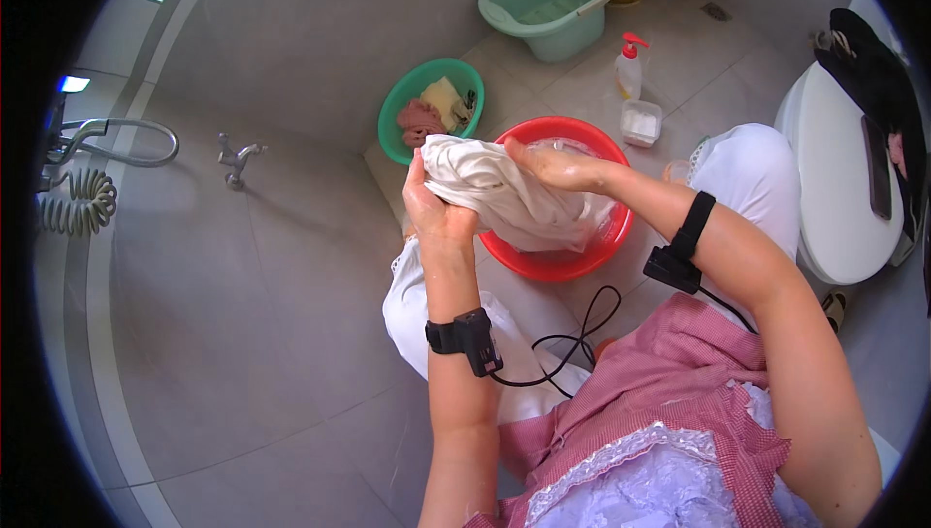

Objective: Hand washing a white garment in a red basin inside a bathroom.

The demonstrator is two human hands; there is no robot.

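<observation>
A wet white cloth or garment (502, 190) is bunched up between my hands, its lower part hanging into a red plastic basin (556, 270) on the floor. My left hand (438, 204) supports the bunched end at the basin's left side, palm up with the thumb along the cloth's edge. My right hand (556, 164) lies against the top right of the cloth, its fingertips partly hidden by the fabric. Suds or whitish water show in the basin around the cloth. Both hands look wet.
A green basin (387, 121) with several cloths stands behind on the left. Farther back are a light green tub (542, 37), a pump bottle (628, 77) and a small clear container (641, 123). On the right is a toilet lid (836, 186); a tap (236, 161) sticks out at left.
</observation>
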